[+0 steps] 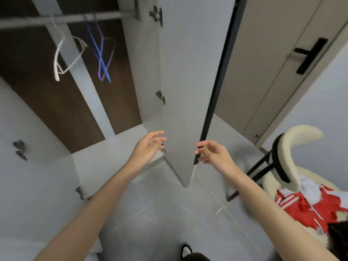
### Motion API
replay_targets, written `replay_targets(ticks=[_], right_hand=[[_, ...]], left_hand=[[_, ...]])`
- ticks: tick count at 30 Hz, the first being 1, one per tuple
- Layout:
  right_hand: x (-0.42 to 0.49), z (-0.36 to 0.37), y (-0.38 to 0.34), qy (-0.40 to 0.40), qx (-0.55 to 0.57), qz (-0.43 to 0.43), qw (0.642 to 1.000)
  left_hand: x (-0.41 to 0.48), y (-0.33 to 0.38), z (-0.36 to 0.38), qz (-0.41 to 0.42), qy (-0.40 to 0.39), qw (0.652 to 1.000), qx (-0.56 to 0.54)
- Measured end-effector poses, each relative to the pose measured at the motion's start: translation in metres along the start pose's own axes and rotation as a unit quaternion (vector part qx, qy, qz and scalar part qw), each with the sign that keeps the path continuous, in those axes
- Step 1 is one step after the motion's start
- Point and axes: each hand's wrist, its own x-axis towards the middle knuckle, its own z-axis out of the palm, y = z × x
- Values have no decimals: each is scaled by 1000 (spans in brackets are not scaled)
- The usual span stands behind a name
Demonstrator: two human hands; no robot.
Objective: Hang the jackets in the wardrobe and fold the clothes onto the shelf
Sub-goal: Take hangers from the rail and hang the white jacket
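The wardrobe stands open in front of me, its rail (62, 18) across the upper left. On the rail hang a white hanger (62, 57) and blue and purple hangers (101, 55), all bare. A red jacket with white stripes (308, 206) lies with a white garment (308, 187) on a cream chair at the lower right. My left hand (148, 146) and my right hand (211, 151) reach forward on either side of the open door's (188, 91) lower edge. Both hold nothing, fingers relaxed.
The cream chair (293, 144) with black legs stands at the right. Behind it is a beige room door with a black handle (308, 55). The other wardrobe door (28, 166) swings open at the left. The wardrobe floor panel (116, 147) lies below the hangers. Grey tiles cover the floor.
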Motion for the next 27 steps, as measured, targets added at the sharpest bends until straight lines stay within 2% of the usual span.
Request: replay_targets(ticks=[4, 9, 17, 24, 27], right_hand=[[53, 26, -43, -84, -22, -41, 995], [99, 49, -86, -135, -25, -87, 987], [185, 117, -142, -164, -13, -153, 974], [282, 222, -194, -208, -19, -191, 959], [325, 269, -223, -208, -23, -197, 958]], left_hand=[[18, 9, -40, 9, 106, 994, -12], [41, 20, -83, 16, 205, 978, -18], [87, 27, -172, 37, 337, 940, 23], [177, 21, -285, 62, 431, 896, 87], [223, 18, -335, 31, 442, 885, 139]])
